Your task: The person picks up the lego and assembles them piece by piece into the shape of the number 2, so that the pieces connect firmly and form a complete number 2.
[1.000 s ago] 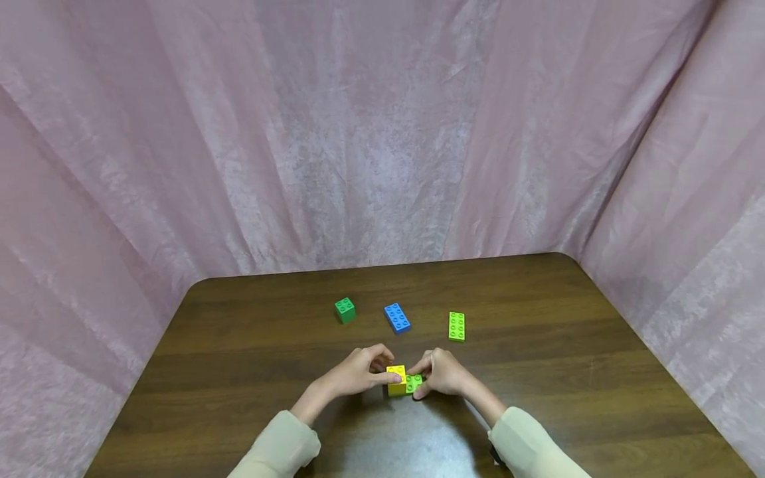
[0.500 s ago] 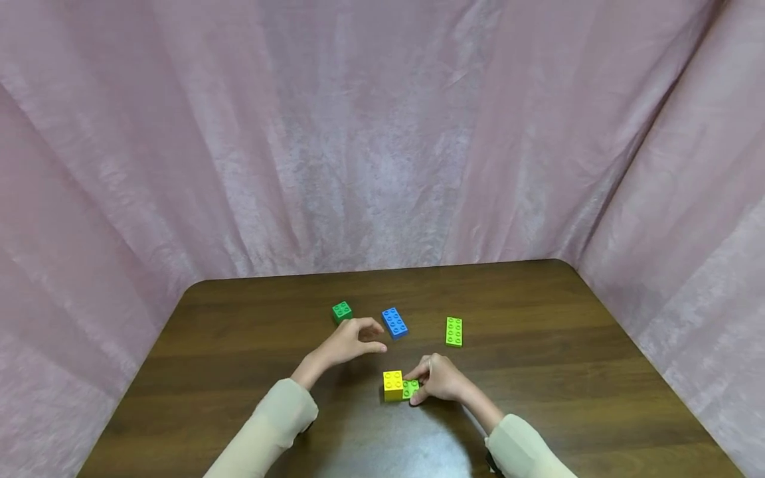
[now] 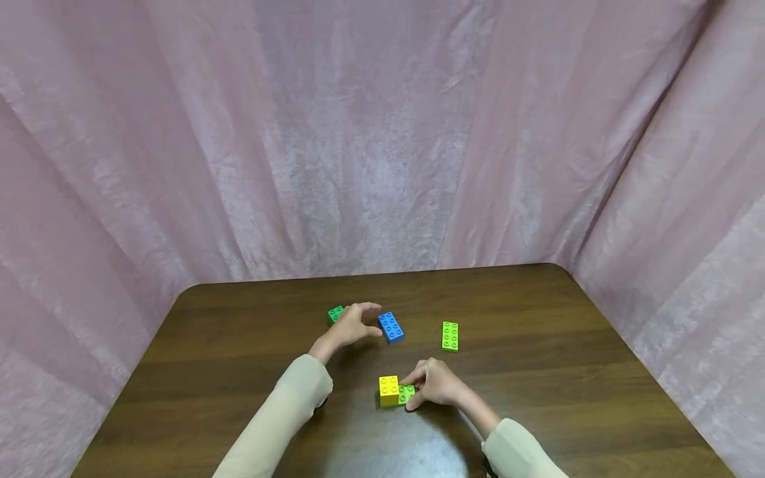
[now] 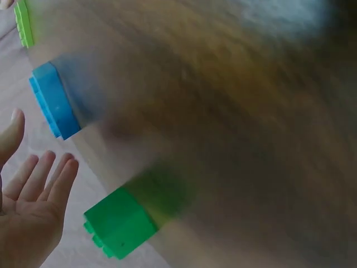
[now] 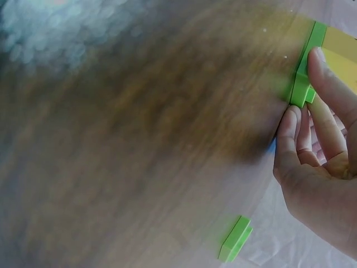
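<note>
Your left hand (image 3: 349,324) hangs with fingers loosely spread and nothing in its grasp, between the dark green square brick (image 3: 335,313) and the blue brick (image 3: 391,327); the left wrist view shows its palm bare, fingers straight, the green brick (image 4: 119,224) just beside it and the blue one (image 4: 54,101) a little farther off. Half a second ago this hand was nearer you and short of the green brick, and a second ago it was pressed on the yellow brick (image 3: 389,389) together with the right. Your right hand (image 3: 435,384) has stayed put, its fingers curled round the lime green brick (image 3: 407,394) that sits touching the yellow brick, low against the yellow brick's right side; the right wrist view shows fingertips (image 5: 289,122) on the lime edge (image 5: 305,72) with yellow just behind it. A second, long lime brick (image 3: 450,335) lies by itself to the right of the blue one, unmoved across the frames. All the bricks rest on a dark brown wooden table (image 3: 568,372) with rounded far corners and a dull glare patch near you. Pink crinkled cloth (image 3: 382,133) hangs behind the table and along both sides. Pale long sleeves (image 3: 281,418) cover both of your forearms.
</note>
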`<state>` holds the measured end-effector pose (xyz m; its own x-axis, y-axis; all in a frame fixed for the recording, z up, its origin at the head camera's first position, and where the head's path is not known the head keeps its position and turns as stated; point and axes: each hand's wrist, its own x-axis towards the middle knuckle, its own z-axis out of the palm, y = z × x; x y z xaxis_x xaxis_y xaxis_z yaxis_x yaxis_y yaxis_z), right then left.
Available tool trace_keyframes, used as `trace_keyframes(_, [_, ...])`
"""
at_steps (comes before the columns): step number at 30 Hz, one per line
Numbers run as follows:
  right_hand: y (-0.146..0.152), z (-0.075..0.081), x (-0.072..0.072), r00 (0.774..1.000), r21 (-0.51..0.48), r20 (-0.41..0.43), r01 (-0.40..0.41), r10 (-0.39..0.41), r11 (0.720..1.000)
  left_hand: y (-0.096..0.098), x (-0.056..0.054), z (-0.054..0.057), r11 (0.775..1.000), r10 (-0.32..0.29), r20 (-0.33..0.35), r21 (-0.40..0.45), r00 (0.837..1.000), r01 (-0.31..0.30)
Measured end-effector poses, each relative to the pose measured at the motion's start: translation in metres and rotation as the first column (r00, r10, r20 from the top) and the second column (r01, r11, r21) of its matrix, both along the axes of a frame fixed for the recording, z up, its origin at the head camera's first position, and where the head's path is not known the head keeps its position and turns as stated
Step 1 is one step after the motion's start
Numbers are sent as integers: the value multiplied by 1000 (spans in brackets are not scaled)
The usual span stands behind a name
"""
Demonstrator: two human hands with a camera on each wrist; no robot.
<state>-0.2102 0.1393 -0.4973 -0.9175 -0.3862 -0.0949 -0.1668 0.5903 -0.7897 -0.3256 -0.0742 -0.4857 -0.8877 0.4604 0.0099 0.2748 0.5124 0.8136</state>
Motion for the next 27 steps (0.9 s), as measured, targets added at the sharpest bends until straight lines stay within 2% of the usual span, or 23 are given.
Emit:
trace_keyframes(5, [0, -1, 1, 1000, 2, 5, 5, -5, 1000, 6, -7, -8, 1000, 23, -5, 20, 1000, -23])
trace_keyframes(10, [0, -1, 1, 1000, -2, -3, 6, -6, 1000, 10, -16, -11, 1000, 10, 21, 20, 1000, -11])
trace_keyframes(13, [0, -2, 1, 1000, -7, 4, 8, -8, 1000, 12, -19, -12, 1000, -22, 33, 9, 999, 22])
trace_keyframes(19, [1, -2, 2, 1000, -1, 13, 28, -28, 1000, 16, -26, -17, 988, -148, 25, -52, 989, 149])
trace_keyframes(27, [0, -1, 2, 1000, -16, 10, 26, -26, 1000, 15, -33, -17, 984, -144, 32, -97, 989, 146])
